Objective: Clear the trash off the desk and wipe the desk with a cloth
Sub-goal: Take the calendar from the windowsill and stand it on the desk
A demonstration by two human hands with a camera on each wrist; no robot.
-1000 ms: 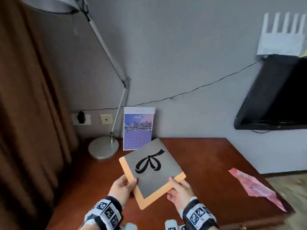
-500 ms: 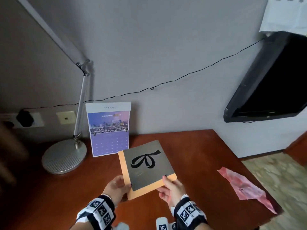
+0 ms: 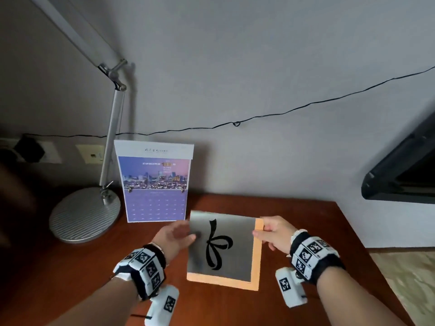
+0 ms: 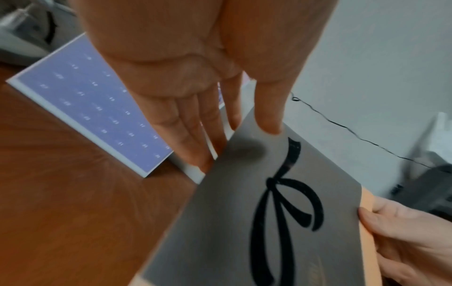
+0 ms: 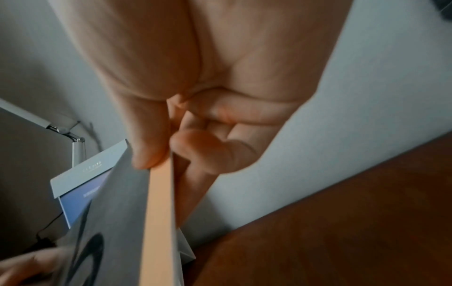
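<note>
A grey book (image 3: 223, 245) with an orange border and a black ribbon bow is held just above the brown desk (image 3: 306, 231), close to the right of the calendar. My left hand (image 3: 188, 234) pinches its left edge, thumb on the cover (image 4: 269, 222) and fingers (image 4: 195, 135) underneath. My right hand (image 3: 263, 231) pinches the far right corner, with the thumb on the orange strip (image 5: 159, 203) and curled fingers (image 5: 208, 151) below. No trash or cloth shows in these views.
A purple desk calendar (image 3: 154, 184) stands against the wall. The round base of a silver lamp (image 3: 82, 215) sits to its left, below wall sockets (image 3: 35, 150). A black cable (image 3: 235, 123) runs along the wall. A dark screen (image 3: 404, 180) hangs at right.
The book has turned from a diagonal to nearly square and moved farther back toward the calendar. My right hand slid up to its far right corner. The pink paper has left the view.
</note>
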